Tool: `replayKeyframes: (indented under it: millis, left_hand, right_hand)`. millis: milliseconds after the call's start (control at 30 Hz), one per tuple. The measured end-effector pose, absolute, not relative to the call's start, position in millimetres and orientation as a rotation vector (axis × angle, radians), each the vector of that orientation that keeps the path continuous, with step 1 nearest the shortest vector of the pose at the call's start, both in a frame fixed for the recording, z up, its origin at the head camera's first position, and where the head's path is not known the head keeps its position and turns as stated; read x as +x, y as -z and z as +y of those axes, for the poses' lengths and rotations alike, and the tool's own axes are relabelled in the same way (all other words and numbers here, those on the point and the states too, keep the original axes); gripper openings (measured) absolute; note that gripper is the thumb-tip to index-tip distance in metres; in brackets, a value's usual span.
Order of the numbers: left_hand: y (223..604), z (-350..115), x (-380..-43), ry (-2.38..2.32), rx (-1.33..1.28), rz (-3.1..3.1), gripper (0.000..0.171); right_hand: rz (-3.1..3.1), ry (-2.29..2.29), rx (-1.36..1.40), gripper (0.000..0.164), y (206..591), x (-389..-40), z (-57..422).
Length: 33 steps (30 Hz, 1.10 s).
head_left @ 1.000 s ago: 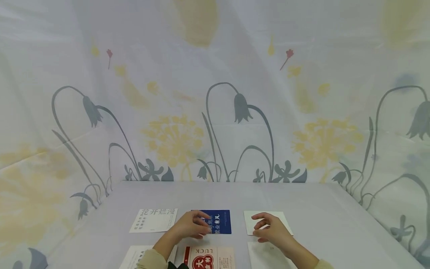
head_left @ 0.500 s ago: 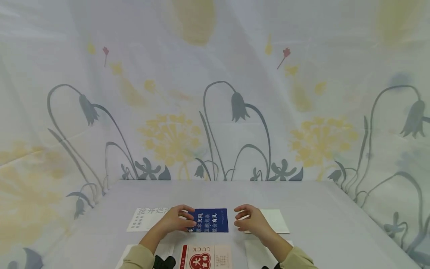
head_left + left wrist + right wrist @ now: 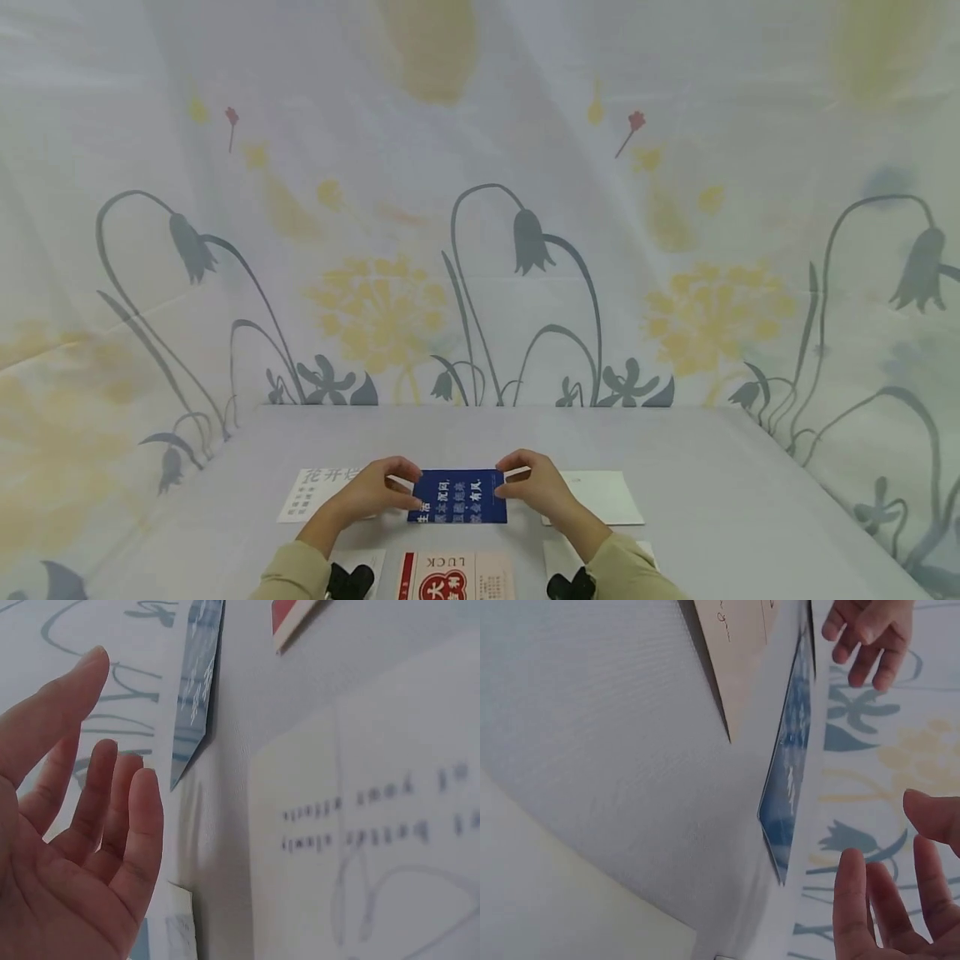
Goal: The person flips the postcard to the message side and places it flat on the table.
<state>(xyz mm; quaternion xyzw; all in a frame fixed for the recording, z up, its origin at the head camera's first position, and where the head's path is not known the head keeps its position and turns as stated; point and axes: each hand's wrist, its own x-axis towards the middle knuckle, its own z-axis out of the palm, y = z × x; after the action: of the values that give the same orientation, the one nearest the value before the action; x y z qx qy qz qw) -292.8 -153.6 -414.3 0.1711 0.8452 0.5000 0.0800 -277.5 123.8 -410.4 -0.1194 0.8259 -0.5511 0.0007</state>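
Observation:
A blue card [image 3: 459, 497] printed with white characters lies flat on the pale table, between my two hands. At its left edge is my left hand [image 3: 375, 490], the thumb and fingers bent and spread apart. My right hand [image 3: 536, 483] is at the opposite edge in a similar pose, its fingertips over the card's border. In the left wrist view the left hand [image 3: 90, 832] has nothing between its fingers. The right wrist view likewise shows a gap between the right hand [image 3: 892, 907] and the blue card [image 3: 787, 780].
A white card [image 3: 303, 497] with grey characters lies left, partly behind my left hand. To the right is a plain pale card [image 3: 603, 497]. Nearer me is a pink-and-red "LUCK" card [image 3: 457, 571], flanked by pale cards. A flower-printed cloth [image 3: 480, 292] hangs behind the table.
My left hand has shifted left from over the blue card to its left edge. My right hand has moved left from the plain card to the blue card's right edge.

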Motion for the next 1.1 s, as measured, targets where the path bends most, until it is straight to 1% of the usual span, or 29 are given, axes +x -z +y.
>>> replayKeyframes:
  millis: [133,300,633,867,1100]
  left_hand:
    - [414.8,-158.2,-293.5,-1.465,0.523,2.559,0.048]
    - [417.7,-161.2,-297.9,-1.404,0.612,2.586,0.050]
    - [422.5,-160.6,-310.6,-1.196,0.794,2.676,0.043]
    - [421.5,-158.8,-314.7,-1.072,0.830,2.689,0.041]
    - [418.1,-157.1,-315.0,-1.010,0.779,2.693,0.041]
  right_hand:
    - [2.645,1.643,-0.354,0.031,415.3,-282.6,117.2]
    - [2.698,1.539,-0.360,0.029,417.9,-285.8,114.0]
    - [2.758,1.302,-0.485,0.030,423.9,-297.4,110.9]
    - [2.789,1.201,-0.517,0.033,423.5,-302.5,112.1]
    - [2.830,1.066,-0.516,0.034,420.9,-303.9,110.2]
